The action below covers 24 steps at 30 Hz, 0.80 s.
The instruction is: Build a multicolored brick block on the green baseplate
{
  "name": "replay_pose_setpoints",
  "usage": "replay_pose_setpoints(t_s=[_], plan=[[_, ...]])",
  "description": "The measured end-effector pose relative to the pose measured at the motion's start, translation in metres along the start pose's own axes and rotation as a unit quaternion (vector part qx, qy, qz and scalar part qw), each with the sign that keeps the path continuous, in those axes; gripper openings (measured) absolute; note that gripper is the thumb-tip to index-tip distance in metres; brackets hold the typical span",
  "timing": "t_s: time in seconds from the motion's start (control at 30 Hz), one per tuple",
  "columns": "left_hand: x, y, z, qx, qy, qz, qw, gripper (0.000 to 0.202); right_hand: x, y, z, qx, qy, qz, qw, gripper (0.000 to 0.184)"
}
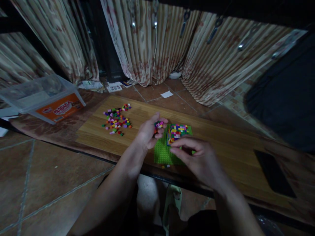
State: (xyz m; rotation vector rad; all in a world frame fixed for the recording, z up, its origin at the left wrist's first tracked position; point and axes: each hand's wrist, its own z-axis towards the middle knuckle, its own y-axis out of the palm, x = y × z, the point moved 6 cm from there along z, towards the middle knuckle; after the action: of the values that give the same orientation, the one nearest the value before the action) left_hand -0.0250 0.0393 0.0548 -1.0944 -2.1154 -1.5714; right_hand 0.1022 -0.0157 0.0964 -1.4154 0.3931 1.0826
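Observation:
My left hand (150,131) is cupped, palm up, with its fingers curled round several small toy bricks (159,124), pink ones among them. A green studded baseplate (161,153) lies on the wooden board, with a multicoloured block of stacked toy bricks (179,130) on it. Thumb and forefinger of my right hand (194,152) are pinched together by the near side of that block. Whatever is between those fingertips is too small to make out. A few loose bricks (165,166) lie by the baseplate's near edge.
Loose coloured bricks (116,121) are scattered on the left of the wooden board (93,137). Further left stands a clear plastic tub (59,106) with an orange label. A dark flat slab, perhaps a phone, (273,172) lies at the right. Striped curtains (152,46) hang behind.

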Motion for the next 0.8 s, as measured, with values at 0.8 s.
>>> replay_pose_setpoints(t_s=[0.8], plan=[[-0.012, 0.007, -0.002, -0.049, 0.016, 0.075, 0.996, 0.012, 0.032, -0.019, -0.003, 0.174, 0.069, 0.228, 0.955, 0.027]])
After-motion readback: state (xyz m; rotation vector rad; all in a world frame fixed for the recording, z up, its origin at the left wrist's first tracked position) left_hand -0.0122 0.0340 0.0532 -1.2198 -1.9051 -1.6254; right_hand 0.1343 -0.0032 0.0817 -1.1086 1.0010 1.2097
